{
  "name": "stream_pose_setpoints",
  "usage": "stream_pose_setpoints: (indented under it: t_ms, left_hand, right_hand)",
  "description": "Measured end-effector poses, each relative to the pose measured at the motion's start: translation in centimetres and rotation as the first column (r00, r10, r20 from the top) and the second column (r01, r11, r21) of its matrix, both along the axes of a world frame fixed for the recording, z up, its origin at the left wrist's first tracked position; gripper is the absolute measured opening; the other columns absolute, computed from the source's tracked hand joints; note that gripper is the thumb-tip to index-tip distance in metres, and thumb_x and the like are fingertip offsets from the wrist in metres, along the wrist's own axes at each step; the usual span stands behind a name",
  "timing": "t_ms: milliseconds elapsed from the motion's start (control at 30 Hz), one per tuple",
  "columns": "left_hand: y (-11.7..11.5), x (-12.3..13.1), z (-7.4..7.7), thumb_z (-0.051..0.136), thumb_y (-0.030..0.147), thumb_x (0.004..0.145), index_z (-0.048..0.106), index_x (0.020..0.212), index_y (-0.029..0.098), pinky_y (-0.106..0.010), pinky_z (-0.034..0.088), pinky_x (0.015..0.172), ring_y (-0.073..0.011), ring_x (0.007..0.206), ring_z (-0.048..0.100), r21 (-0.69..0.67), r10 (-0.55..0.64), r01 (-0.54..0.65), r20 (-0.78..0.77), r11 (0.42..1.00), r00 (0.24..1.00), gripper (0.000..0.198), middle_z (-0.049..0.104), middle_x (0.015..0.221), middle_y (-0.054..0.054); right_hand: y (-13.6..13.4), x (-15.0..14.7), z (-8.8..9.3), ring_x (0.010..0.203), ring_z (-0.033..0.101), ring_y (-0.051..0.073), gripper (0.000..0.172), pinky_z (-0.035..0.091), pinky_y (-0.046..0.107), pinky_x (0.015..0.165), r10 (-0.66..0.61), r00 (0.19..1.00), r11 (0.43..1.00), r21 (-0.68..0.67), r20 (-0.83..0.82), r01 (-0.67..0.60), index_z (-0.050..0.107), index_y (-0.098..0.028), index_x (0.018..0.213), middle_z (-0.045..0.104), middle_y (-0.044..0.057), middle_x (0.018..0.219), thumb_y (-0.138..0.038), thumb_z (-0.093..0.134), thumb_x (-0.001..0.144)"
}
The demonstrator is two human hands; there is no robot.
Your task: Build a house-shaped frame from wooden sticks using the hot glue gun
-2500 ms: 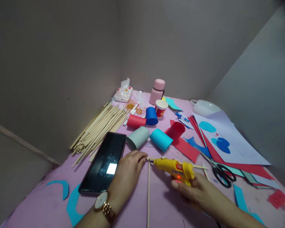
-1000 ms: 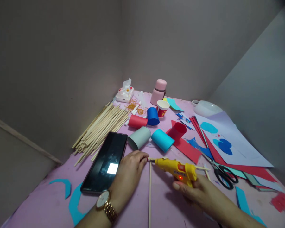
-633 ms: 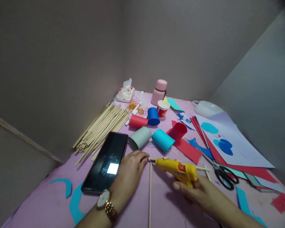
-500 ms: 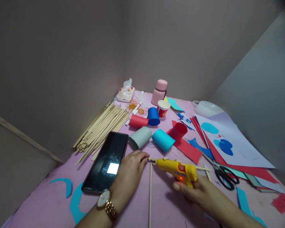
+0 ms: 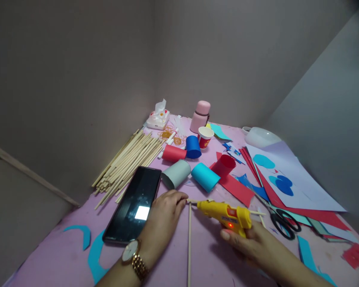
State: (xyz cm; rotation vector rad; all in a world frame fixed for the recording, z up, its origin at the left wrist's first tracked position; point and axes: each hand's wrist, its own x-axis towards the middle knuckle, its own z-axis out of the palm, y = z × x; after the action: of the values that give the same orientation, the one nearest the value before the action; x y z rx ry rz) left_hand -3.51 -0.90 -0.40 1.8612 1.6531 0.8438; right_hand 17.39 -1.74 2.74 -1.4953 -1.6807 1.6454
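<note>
My left hand [image 5: 167, 209], wearing a gold watch [image 5: 131, 251], is closed with its fingertips on the left end of a thin wooden stick [image 5: 259, 213] that lies crosswise. The glue gun hides most of that stick's middle. A second wooden stick [image 5: 189, 243] runs from below this end toward me, the two meeting near my left fingertips. My right hand [image 5: 247, 243] is wrapped around the handle of a yellow glue gun [image 5: 223, 212] with a glowing red light. Its nozzle points left at the place where the sticks meet.
Left are a phone [image 5: 134, 203] and a pile of wooden sticks [image 5: 131, 159]. Paper tubes [image 5: 205, 176], a paper cup [image 5: 205, 136] and a pink flask [image 5: 200, 115] stand beyond my hands. Scissors [image 5: 283, 223] and paper sheets [image 5: 305, 179] lie right.
My right hand and the glue gun have shifted slightly to the right, the nozzle drawing a little away from my left fingertips. My left hand and the sticks stay put.
</note>
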Motion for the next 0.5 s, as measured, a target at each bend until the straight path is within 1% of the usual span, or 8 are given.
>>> stream_pose_setpoints:
  t_ms: [133, 267, 367, 500]
  left_hand:
    - [0.1, 0.0, 0.0, 0.047, 0.019, 0.089, 0.068, 0.093, 0.02, -0.03, 0.045, 0.082, -0.0185, 0.089, 0.064, -0.004, -0.008, 0.008, 0.0, 1.0, 1.0, 0.021, 0.07, 0.095, -0.003]
    - [0.1, -0.2, -0.1, 0.047, 0.02, 0.089, 0.067, 0.093, 0.02, -0.03, 0.045, 0.08, -0.018, 0.088, 0.063, -0.003, -0.031, 0.031, -0.004, 1.0, 1.0, 0.02, 0.07, 0.094, -0.002]
    - [0.1, -0.3, -0.2, 0.047, 0.021, 0.089, 0.067, 0.092, 0.021, -0.029, 0.044, 0.079, -0.0178, 0.088, 0.063, -0.013, -0.039, 0.038, -0.011, 0.999, 0.999, 0.02, 0.07, 0.094, -0.002]
    - [0.1, -0.5, -0.2, 0.047, 0.023, 0.089, 0.067, 0.092, 0.021, -0.029, 0.044, 0.08, -0.0175, 0.088, 0.063, -0.015, -0.046, 0.046, -0.024, 0.999, 0.999, 0.02, 0.07, 0.094, -0.002]
  right_hand:
    - [-0.4, 0.7, 0.5, 0.044, 0.035, 0.008, 0.037, 0.026, 0.02, 0.042, -0.108, 0.994, 0.994, -0.008, 0.03, 0.109, 0.055, -0.019, 0.073, 0.042, -0.007, 0.049, -0.055, 0.064, 0.072]
    - [-1.0, 1.4, 1.2, 0.046, 0.041, 0.009, 0.046, 0.029, 0.021, 0.044, -0.25, 0.967, 0.968, 0.006, 0.048, 0.25, 0.059, -0.018, 0.076, 0.047, -0.005, 0.052, -0.063, 0.064, 0.067]
    - [-1.3, 2.2, 1.1, 0.045, 0.04, 0.01, 0.051, 0.027, 0.021, 0.042, -0.293, 0.954, 0.956, -0.011, 0.068, 0.294, 0.057, -0.018, 0.072, 0.048, -0.004, 0.049, -0.069, 0.06, 0.066]
    - [-1.4, 3.5, 0.7, 0.047, 0.042, 0.011, 0.052, 0.029, 0.022, 0.045, -0.335, 0.94, 0.942, -0.012, 0.064, 0.336, 0.059, -0.018, 0.068, 0.052, -0.002, 0.05, -0.07, 0.058, 0.067]
